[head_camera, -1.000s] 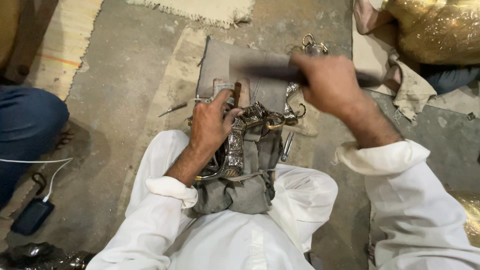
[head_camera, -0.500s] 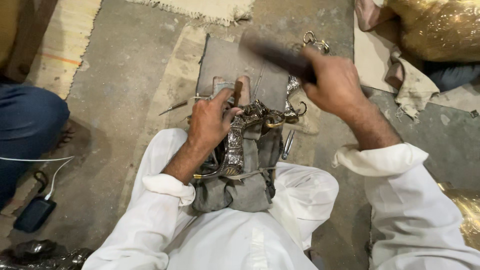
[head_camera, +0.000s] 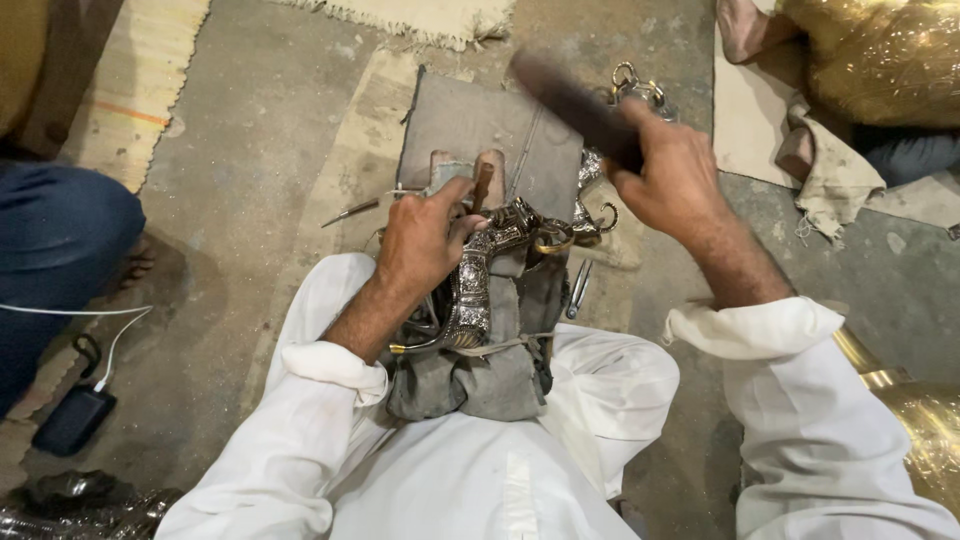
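While the right hand (head_camera: 672, 172) grips a dark hammer (head_camera: 575, 100) raised above the work, the left hand (head_camera: 425, 240) steadies a punch (head_camera: 482, 187).

Left fingers pinch the thin punch upright against the embossed silver piece (head_camera: 475, 285), which lies on grey cloth (head_camera: 480, 370) across the lap. Right fingers close fully around the hammer handle. A grey block (head_camera: 460, 120) sits just beyond.

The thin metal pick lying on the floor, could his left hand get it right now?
Probably not straight away. The left hand is busy pinching a small punch against the ornate silver piece. The thin metal pick lies bare on the floor just beside it, with nothing between.
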